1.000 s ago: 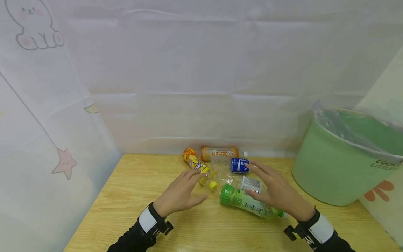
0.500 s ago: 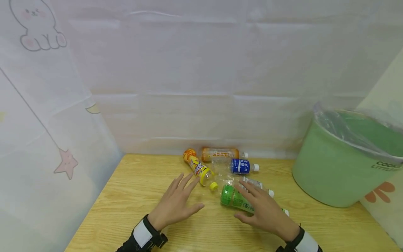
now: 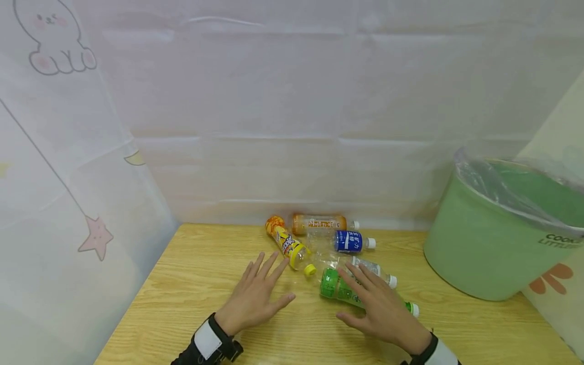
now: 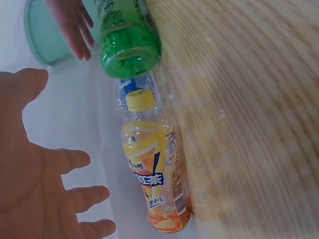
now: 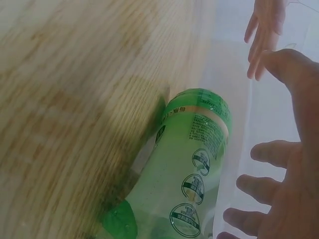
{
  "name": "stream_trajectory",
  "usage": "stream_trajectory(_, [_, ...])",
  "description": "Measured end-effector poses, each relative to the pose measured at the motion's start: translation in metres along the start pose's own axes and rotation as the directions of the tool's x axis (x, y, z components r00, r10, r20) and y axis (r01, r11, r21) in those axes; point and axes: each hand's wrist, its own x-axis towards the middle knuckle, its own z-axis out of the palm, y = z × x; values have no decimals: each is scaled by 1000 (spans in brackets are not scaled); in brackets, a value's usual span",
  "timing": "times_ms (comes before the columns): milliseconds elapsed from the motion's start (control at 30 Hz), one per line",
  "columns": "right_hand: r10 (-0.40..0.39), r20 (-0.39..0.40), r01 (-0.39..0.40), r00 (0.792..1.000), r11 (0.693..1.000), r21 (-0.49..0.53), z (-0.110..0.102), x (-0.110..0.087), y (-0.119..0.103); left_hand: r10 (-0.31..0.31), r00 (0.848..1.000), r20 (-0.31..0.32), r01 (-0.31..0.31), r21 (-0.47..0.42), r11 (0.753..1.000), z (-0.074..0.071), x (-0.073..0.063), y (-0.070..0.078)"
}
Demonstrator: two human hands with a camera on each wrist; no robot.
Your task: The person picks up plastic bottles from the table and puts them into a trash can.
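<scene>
My left hand (image 3: 253, 299) hovers over the table with fingers spread and nothing in it. Just beyond its fingertips lies a bottle with a yellow label and yellow cap (image 4: 149, 164). My right hand (image 3: 380, 309), also spread and holding nothing, is above a green-labelled bottle (image 5: 187, 164) and covers part of it in the head view. Behind that bottle lies a clear bottle with a pale label (image 3: 367, 265), partly hidden by the fingers. Farther back are a blue-labelled bottle (image 3: 349, 241) and an orange-labelled bottle (image 3: 319, 223), both on their sides.
A green bin (image 3: 483, 243) with a clear plastic liner (image 3: 483, 185) stands at the right of the wooden table (image 3: 182, 284). A pale printed sheet (image 3: 274, 101) hangs behind the table's back edge and along the left side.
My right hand has drawn back toward me and left, uncovering the white-capped ends of the blue-labelled and pale-labelled bottles. My left hand has pulled back slightly. The bottles stay in place.
</scene>
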Motion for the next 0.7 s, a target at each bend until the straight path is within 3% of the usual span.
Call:
stream_trajectory(400, [70,30,-72,997,995,69,-6,-5,1,-2,1000,11,2,-30,1000,2,16,-10])
stream_trajectory(700, [101,44,-104,994,992,73,-10,-9,5,42,999,29,-41,-29,999,9,33,-11])
